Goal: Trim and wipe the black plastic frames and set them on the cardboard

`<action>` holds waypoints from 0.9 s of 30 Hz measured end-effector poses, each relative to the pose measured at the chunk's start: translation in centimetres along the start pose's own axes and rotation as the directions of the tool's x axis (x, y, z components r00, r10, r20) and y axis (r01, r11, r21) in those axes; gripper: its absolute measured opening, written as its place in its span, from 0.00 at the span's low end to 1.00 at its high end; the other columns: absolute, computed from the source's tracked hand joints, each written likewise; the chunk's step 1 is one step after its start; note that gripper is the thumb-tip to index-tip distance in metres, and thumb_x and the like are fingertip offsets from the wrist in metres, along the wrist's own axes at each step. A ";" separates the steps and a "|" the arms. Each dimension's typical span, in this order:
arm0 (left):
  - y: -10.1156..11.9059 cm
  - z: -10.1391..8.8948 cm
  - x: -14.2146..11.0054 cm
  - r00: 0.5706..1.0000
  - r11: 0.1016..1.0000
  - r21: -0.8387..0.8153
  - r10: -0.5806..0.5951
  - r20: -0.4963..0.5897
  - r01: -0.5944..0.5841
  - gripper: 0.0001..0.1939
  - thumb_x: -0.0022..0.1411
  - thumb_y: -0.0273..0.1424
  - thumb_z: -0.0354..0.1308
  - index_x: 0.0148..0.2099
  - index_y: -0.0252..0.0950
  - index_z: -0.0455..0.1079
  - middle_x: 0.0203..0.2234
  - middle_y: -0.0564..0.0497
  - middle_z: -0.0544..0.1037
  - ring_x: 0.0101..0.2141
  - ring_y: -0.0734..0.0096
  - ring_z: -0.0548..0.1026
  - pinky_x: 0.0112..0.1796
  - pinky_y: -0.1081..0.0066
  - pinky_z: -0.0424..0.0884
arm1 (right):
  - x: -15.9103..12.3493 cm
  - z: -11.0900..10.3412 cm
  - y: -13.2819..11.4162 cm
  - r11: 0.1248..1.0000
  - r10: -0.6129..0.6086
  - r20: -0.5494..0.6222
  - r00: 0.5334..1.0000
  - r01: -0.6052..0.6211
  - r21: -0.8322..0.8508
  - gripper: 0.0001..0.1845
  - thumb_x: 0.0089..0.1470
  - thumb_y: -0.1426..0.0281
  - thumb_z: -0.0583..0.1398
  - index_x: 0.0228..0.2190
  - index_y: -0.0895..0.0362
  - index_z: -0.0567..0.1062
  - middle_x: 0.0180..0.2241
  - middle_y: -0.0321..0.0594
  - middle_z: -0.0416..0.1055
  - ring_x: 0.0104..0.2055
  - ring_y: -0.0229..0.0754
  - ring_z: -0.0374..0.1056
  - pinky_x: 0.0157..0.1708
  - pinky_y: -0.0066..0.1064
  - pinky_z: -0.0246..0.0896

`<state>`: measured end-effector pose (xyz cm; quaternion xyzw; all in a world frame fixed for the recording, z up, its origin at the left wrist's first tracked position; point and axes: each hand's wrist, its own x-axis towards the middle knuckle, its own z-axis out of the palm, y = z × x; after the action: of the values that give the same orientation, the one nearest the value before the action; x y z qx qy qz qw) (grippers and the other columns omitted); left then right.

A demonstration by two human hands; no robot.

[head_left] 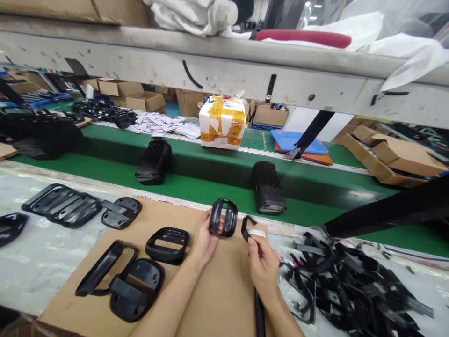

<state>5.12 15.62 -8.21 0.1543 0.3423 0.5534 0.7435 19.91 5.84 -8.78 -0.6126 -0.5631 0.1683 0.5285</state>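
Gripping a black frame (230, 220) (left) and bent strip (245, 229) (right), both hands (205, 239) (263, 266) sit apart.

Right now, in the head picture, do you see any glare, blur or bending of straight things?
In the head view, pale glare marks the green surface at right; the thick black post leans steeply, probably from wide-lens distortion; the black frame in the left hand shows no strong blur; also in the head view, the dark strips at right merge, hard to tell apart.
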 end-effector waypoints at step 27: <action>-0.8 0.0 -1.2 0.971 0.911 0.402 -0.010 0.238 -0.090 0.20 0.52 0.28 0.66 0.49 0.37 0.75 0.39 0.48 0.82 0.36 0.65 0.76 0.37 0.72 0.69 | 1.1 0.5 -1.6 0.995 -0.100 0.383 0.918 0.088 0.049 0.21 0.69 0.75 0.52 0.54 0.52 0.80 0.50 0.46 0.76 0.57 0.52 0.72 0.59 0.42 0.68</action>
<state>5.48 14.19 -8.32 0.3781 0.3570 0.4623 0.7182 19.01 6.74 -7.18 -0.5315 -0.6821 0.2685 0.4245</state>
